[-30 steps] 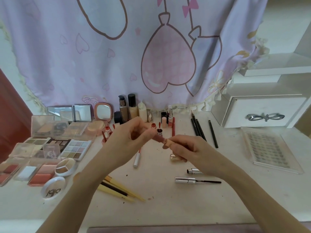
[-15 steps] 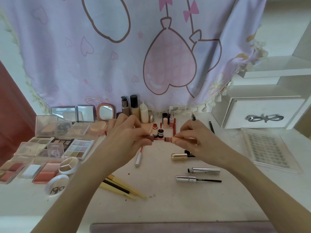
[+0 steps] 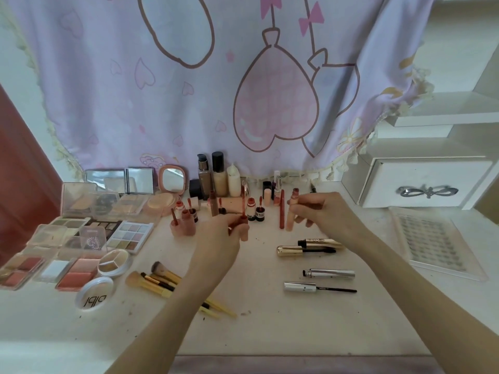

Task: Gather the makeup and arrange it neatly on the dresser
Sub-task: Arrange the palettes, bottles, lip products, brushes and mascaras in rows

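left hand (image 3: 225,233) gripping wand cap (image 3: 244,230), right hand (image 3: 324,211) gripping lip-gloss tube (image 3: 291,211)

lilac heart-print curtain (image 3: 189,103) at back | white drawer unit (image 3: 426,184) right | red-brown panel (image 3: 19,171) left

Each hand (image 3: 226,233) (image 3: 324,211) holds half a lip gloss (image 3: 291,211)
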Tool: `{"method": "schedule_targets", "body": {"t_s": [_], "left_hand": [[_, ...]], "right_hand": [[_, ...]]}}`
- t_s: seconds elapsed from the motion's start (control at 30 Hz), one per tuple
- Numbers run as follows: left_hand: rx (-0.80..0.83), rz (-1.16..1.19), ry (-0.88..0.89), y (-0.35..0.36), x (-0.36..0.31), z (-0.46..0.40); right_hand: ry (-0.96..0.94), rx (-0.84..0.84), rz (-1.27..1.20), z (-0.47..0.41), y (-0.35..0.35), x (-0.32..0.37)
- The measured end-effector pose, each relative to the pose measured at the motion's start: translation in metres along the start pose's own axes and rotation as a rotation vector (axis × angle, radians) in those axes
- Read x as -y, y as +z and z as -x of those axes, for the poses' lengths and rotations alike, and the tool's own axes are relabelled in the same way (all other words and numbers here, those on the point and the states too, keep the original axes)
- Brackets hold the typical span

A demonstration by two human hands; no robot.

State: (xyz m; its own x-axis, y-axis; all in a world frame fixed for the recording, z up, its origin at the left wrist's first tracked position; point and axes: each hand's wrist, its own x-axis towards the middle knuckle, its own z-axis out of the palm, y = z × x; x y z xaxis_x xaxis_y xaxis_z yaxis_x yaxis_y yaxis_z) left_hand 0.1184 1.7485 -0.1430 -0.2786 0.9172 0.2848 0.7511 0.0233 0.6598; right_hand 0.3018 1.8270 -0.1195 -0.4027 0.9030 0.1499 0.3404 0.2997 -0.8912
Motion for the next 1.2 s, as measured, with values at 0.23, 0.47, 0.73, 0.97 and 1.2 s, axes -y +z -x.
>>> {"method": "schedule_targets", "body": {"t_s": [0.23, 0.47, 0.73, 0.97, 1.2], "left_hand": [[-0.087, -0.001, -0.032, 0.028, -0.003, -0.015], [-0.039, -0.054, -0.064, 0.034, 0.008, -0.025], [-0.009, -0.042, -0.058, 0.035, 0.01, -0.027], [0.023, -0.017, -0.066, 0.033, 0.01, -0.027], [0.016, -0.043, -0.047, 0.033, 0.013, -0.025]], "right_hand": [[0.009, 0.089, 0.071, -0.026, 0.028, -0.009], [-0.003, 0.109, 0.198, -0.037, 0.045, -0.018], [-0.001, 0.124, 0.26, -0.042, 0.052, -0.022], [-0.043, 0.135, 0.292, -0.041, 0.057, -0.023], [-0.074, 0.144, 0.342, -0.038, 0.057, -0.022]]}}
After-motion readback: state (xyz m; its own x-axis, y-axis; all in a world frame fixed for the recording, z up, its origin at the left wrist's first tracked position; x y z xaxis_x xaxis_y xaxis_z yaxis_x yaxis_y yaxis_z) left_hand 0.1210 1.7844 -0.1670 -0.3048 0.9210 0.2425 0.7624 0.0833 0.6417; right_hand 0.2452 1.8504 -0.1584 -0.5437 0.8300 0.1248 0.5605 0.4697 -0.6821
